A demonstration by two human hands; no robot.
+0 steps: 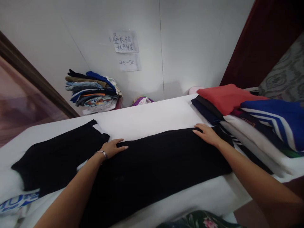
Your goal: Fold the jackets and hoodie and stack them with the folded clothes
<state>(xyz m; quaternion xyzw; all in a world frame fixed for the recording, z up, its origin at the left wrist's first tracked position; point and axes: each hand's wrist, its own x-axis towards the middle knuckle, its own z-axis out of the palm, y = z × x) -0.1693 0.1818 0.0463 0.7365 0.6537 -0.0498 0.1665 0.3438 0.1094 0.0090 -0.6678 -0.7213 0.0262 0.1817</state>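
Observation:
A black garment point(161, 161) lies spread lengthwise across the white table; its exact kind does not show. My left hand point(113, 148), with a bracelet at the wrist, rests on its upper left edge, thumb and fingers apart. On the upper right edge lies my right hand point(207, 134), fingers stretched out over the cloth. Neither hand grips anything. Left of my left hand is a second black garment point(59, 152) with a bit of white showing at its edge. The right end of the spread garment reaches the pile of clothes beside it.
Folded clothes are piled at the right, with a red garment point(225, 96) and a blue striped one point(280, 120) on top. Another clothes stack point(92, 90) stands behind the white table point(147, 117). Handwritten paper signs point(125, 42) hang on the wall. A printed bag point(19, 202) lies front left.

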